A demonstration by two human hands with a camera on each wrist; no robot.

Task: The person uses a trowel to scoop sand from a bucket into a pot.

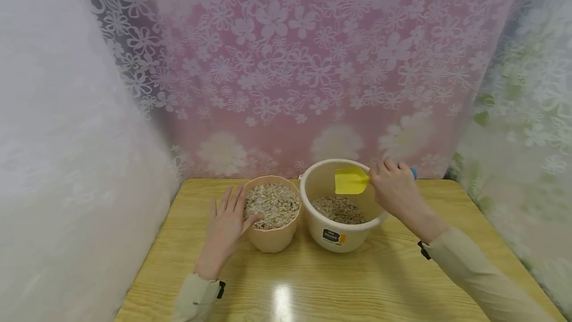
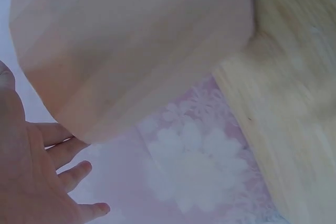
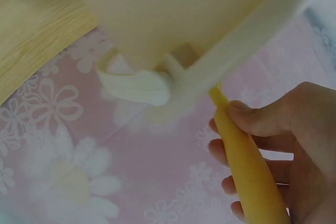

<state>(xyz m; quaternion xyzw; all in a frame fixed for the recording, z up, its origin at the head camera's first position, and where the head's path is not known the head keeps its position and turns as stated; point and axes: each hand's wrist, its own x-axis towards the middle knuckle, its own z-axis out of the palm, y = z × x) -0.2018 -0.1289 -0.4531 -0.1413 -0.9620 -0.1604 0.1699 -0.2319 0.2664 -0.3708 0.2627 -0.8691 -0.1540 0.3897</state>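
My right hand (image 1: 397,190) grips the yellow handle (image 3: 247,171) of a small toy shovel, its blue end poking out behind the fist. The shovel's flat yellow blade (image 1: 349,181) hangs over the mouth of a cream bucket (image 1: 344,240). Inside that bucket lies a low layer of small brownish pebbles (image 1: 339,209). To its left stands a peach flowerpot (image 1: 271,241), filled nearly to the rim with similar pebbles (image 1: 273,205). With fingers spread, my left hand (image 1: 225,225) rests against the flowerpot's left rim, thumb reaching over its near edge.
Both containers stand side by side on a wooden table (image 1: 313,282). The bucket's white carrying handle (image 3: 134,85) hangs at its rim in the right wrist view. A pink flowered curtain (image 1: 290,73) closes off the back, and pale sheets flank both sides.
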